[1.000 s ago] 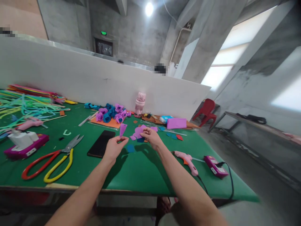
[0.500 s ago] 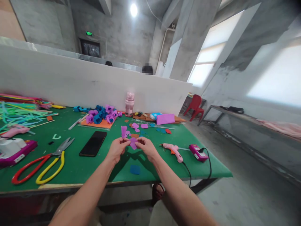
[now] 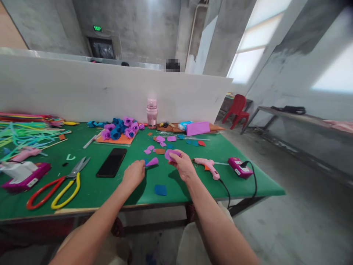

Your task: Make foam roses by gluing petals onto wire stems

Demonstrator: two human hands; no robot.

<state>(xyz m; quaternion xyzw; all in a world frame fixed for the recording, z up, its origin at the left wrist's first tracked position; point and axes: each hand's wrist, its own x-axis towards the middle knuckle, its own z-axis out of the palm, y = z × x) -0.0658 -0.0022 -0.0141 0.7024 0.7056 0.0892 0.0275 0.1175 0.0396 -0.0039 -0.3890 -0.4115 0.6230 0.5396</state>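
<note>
My left hand (image 3: 134, 173) is closed on a small purple paper cone (image 3: 152, 161), which points to the right with a bit of blue at its base. A purple paper petal (image 3: 170, 154) is pinched between the thumb and fingers of my right hand (image 3: 182, 165). The two pieces are apart, both above the green table. Below them lies a blue paper square (image 3: 160, 190). Several loose purple petals (image 3: 160, 140) are scattered beyond my hands. To the right of my right hand rests a pink glue gun (image 3: 207, 166).
Scissors (image 3: 72, 180) and a black phone (image 3: 111, 162) lie on the left. Purple and blue paper flowers (image 3: 118, 129) sit on orange paper. A pink bottle (image 3: 152, 114) stands by the white partition (image 3: 68, 90). A cord runs from a purple power strip (image 3: 240, 168) at the right.
My hands have drawn apart. The right hand has moved right with the petal, and the left hand has tipped the cone from upright to pointing right. The view has shifted slightly.
</note>
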